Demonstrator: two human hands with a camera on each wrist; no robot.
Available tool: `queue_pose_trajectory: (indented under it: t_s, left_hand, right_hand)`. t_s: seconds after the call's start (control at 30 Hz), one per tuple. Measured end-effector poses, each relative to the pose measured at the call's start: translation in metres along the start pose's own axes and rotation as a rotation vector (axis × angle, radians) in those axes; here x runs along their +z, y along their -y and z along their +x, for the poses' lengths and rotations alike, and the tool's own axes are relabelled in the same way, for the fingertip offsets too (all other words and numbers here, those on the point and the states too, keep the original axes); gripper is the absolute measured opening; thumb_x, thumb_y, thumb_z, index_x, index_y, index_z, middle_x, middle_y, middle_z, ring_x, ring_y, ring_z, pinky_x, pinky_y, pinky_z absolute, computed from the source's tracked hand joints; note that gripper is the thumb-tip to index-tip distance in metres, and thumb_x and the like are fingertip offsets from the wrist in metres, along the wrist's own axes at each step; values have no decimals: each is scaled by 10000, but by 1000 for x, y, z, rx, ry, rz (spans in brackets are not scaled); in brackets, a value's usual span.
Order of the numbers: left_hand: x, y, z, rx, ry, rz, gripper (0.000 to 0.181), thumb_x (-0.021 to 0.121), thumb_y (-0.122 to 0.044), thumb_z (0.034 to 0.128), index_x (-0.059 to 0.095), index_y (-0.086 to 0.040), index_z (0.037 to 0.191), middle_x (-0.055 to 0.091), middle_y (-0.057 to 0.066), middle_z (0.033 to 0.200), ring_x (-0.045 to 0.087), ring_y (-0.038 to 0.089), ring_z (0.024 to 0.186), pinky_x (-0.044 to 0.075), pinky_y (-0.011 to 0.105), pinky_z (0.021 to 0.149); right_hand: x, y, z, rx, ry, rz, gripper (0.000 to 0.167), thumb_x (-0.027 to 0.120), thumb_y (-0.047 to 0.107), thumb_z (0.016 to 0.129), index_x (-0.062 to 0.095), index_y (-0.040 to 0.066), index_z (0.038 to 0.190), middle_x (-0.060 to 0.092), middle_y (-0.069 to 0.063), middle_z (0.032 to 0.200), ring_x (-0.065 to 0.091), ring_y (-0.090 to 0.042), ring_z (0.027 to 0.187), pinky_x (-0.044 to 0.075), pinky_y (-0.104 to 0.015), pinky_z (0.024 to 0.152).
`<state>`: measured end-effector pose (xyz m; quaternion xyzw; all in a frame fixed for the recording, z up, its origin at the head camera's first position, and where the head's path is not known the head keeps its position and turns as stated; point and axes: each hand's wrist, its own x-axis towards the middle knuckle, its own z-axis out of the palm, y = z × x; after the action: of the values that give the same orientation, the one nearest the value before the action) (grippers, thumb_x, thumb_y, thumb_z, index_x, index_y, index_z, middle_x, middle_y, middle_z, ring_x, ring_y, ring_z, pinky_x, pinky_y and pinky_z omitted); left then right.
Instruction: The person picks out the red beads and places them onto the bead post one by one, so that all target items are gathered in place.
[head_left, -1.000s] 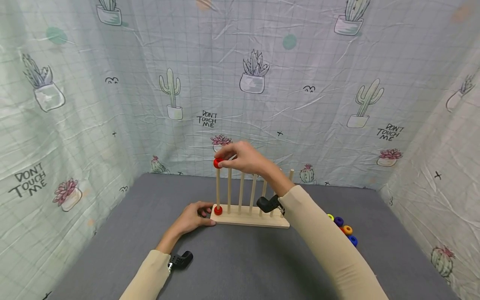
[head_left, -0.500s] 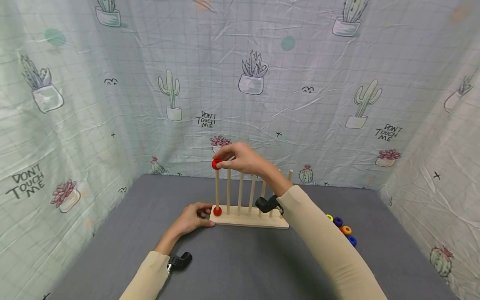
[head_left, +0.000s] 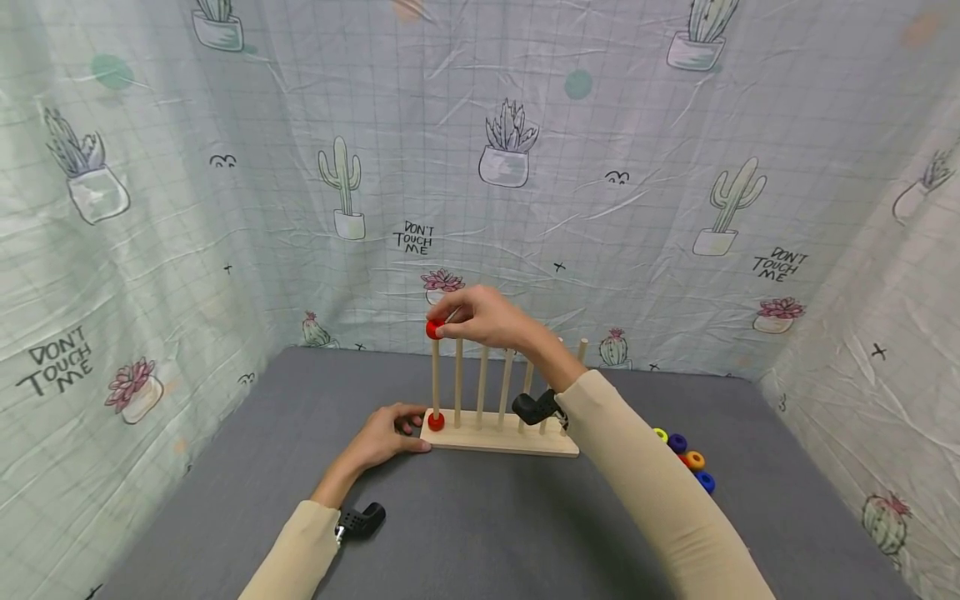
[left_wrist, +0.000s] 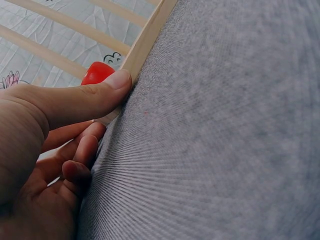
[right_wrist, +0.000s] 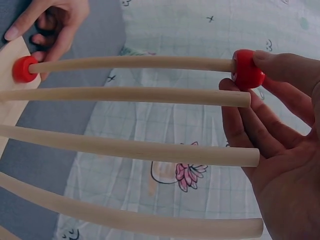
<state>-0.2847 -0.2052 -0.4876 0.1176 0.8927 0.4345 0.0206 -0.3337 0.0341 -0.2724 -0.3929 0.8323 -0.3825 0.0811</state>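
Note:
A wooden peg stand [head_left: 498, 442] with a row of upright pegs is on the grey table. My left hand [head_left: 384, 436] grips its left end, the thumb on the front edge and curled fingers around the end. One red ring [head_left: 436, 422] sits at the foot of the leftmost peg. At the top of that same peg, my right hand [head_left: 487, 317] pinches a second red ring [right_wrist: 248, 69] between thumb and fingers. The right wrist view has the peg's tip up against or inside this ring; how far in is hidden. The right forearm covers part of the right-hand pegs.
Several loose rings lie on the table to the right, beside the right sleeve, among them a yellow ring [head_left: 661, 434], an orange ring [head_left: 696, 460] and a blue ring [head_left: 705, 481]. A patterned cloth [head_left: 555, 217] hangs behind and at both sides of the table [head_left: 480, 525].
My right hand and the red ring are very slightly lower at the peg's top. The left hand and the stand have not moved.

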Motion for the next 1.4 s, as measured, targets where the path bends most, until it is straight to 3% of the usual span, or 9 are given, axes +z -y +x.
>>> queue_pose_trajectory:
  t_s: [1.4]
  left_hand:
    - [1, 0, 1, -12, 7, -11, 653, 942, -219, 738, 698, -62, 1323, 684, 52, 1050, 575, 160, 889, 451, 326, 777]
  right_hand:
    - [-2, -1, 2, -19, 34, -73, 274, 725, 190, 980, 737, 95, 1237, 738, -79, 1214, 719, -192, 1058, 564, -346, 937]
